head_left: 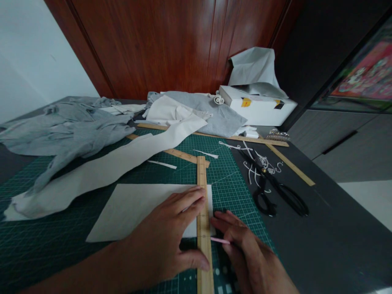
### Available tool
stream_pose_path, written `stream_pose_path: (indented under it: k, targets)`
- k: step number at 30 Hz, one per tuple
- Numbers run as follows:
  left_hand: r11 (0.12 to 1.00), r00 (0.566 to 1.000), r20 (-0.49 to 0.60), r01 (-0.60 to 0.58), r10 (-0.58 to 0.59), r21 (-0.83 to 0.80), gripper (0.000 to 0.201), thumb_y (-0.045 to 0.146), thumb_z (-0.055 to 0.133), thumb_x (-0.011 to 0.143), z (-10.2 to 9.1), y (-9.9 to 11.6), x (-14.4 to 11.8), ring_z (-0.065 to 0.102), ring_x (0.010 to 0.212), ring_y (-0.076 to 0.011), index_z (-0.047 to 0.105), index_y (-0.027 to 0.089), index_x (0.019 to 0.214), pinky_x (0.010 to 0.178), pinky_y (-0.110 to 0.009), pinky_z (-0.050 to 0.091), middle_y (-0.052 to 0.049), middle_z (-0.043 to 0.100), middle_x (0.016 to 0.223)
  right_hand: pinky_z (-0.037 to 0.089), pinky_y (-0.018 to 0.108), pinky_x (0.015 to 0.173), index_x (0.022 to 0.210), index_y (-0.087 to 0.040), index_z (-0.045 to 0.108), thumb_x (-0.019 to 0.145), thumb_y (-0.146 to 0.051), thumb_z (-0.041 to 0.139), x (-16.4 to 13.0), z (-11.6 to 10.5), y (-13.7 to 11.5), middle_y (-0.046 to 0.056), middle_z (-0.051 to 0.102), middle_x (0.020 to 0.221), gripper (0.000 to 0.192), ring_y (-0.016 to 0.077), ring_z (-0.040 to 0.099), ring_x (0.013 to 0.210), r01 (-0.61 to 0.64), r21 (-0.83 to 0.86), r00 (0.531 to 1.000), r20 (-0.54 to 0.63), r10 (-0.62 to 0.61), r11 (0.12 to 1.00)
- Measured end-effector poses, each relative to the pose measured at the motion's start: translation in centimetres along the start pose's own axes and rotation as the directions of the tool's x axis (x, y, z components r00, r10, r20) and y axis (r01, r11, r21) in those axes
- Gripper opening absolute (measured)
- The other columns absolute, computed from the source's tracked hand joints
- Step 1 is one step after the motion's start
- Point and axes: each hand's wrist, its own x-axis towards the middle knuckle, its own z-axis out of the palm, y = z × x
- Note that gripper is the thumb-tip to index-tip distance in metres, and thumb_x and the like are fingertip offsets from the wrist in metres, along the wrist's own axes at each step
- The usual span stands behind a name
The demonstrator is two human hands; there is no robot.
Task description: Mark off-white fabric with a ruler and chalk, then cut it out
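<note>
My left hand (171,224) lies spread over a wooden ruler (204,253). Its fingertips and thumb press on the ruler, which runs lengthwise away from me. Under that ruler is a pale, straight-cut piece of fabric (134,206), with a narrow strip showing beyond the ruler's right edge. Just right of the ruler, my right hand (245,249) is closed on a thin pink stick (221,241). The stick's tip points left and meets the ruler's edge near the fabric's lower edge; its other end is hidden in my fingers.
A green cutting mat (226,175) covers the dark table (324,241). Black scissors (283,190) and cord scraps lie at right. A long cream cloth strip (122,163), more wooden rulers and grey cloth (88,126) spread behind. A white box (260,110) stands at the back.
</note>
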Motion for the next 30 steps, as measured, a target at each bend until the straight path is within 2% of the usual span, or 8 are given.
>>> stream_pose_path:
  k: [6, 17, 22, 26, 30]
  targets:
    - [0.999, 0.999, -0.027, -0.026, 0.027, 0.031, 0.105, 0.074, 0.082, 0.074, 0.4, 0.1, 0.0, 0.044, 0.154, -0.0378, 0.05, 0.018, 0.157, 0.125, -0.058, 0.041, -0.018, 0.047, 0.166, 0.058, 0.047, 0.113, 0.151, -0.032, 0.047, 0.108, -0.014, 0.049, -0.2, 0.0, -0.1, 0.007, 0.067, 0.154, 0.047, 0.0301, 0.059, 0.145, -0.015, 0.024, 1.0, -0.006, 0.015, 1.0]
    - [0.999, 0.999, -0.052, -0.01, 0.009, -0.035, 0.104, 0.071, 0.086, 0.071, 0.6, 0.2, 0.3, 0.046, 0.152, -0.0395, 0.051, 0.024, 0.157, 0.125, -0.061, 0.042, -0.015, 0.048, 0.167, 0.064, 0.046, 0.108, 0.124, -0.034, 0.05, 0.103, -0.01, 0.051, 0.6, -0.7, -0.5, 0.003, 0.075, 0.144, 0.032, 0.029, 0.065, 0.139, -0.036, 0.103, 0.999, -0.033, 0.039, 0.994]
    - [1.0, 0.999, -0.043, -0.014, 0.013, -0.014, 0.105, 0.072, 0.087, 0.07, 0.8, 0.0, 0.2, 0.046, 0.152, -0.0398, 0.052, 0.023, 0.156, 0.125, -0.061, 0.041, -0.017, 0.048, 0.166, 0.066, 0.045, 0.104, 0.123, -0.034, 0.051, 0.104, -0.012, 0.051, 0.5, -0.7, -0.6, 0.003, 0.076, 0.144, 0.029, 0.0287, 0.066, 0.138, -0.057, 0.104, 0.998, -0.032, 0.06, 0.993]
    - [1.0, 0.999, -0.031, -0.02, 0.02, 0.021, 0.107, 0.076, 0.082, 0.072, 0.9, -0.1, 0.1, 0.044, 0.154, -0.038, 0.048, 0.023, 0.158, 0.125, -0.059, 0.042, -0.016, 0.046, 0.168, 0.069, 0.043, 0.099, 0.117, -0.035, 0.054, 0.106, -0.016, 0.048, 0.3, -0.6, -0.9, 0.003, 0.079, 0.137, 0.022, 0.0277, 0.073, 0.13, -0.125, 0.177, 0.986, -0.083, 0.141, 0.976]
    - [0.999, 1.0, -0.019, -0.016, 0.017, 0.036, 0.108, 0.075, 0.082, 0.074, 0.7, 0.1, 0.2, 0.042, 0.156, -0.0368, 0.046, 0.021, 0.16, 0.125, -0.058, 0.042, -0.015, 0.045, 0.169, 0.07, 0.038, 0.094, 0.111, -0.033, 0.058, 0.11, -0.03, 0.049, 0.1, -0.6, -1.2, 0.003, 0.085, 0.124, 0.009, 0.0272, 0.079, 0.119, -0.225, 0.284, 0.947, -0.161, 0.278, 0.932]
